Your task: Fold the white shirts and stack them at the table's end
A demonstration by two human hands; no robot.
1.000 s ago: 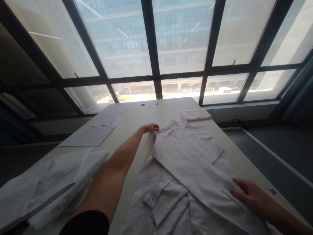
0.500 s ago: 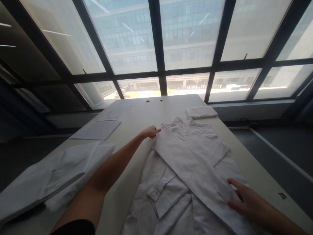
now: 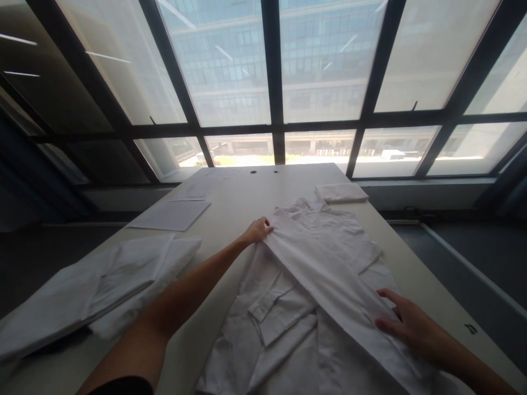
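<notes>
A white long-sleeved shirt (image 3: 329,258) lies on the table in front of me, its collar toward the window. One side panel is folded diagonally across the middle, and a cuff shows on the left half. My left hand (image 3: 258,229) pinches the folded edge of the shirt near the shoulder, fingers closed on the cloth. On the lower right, my right hand (image 3: 405,326) rests at the shirt's folded part with thumb and forefinger apart; its other fingers are partly hidden.
A stack of folded white cloth (image 3: 107,280) lies on the left of the white table (image 3: 247,192). Paper sheets (image 3: 171,215) lie beyond it. A small folded white cloth (image 3: 341,192) sits at the far right, near the collar. Large windows (image 3: 234,66) stand behind.
My left hand has closed from a pointing shape onto the shirt's edge, and the folded panel there looks lifted and tauter. The right hand has shifted slightly left and up.
</notes>
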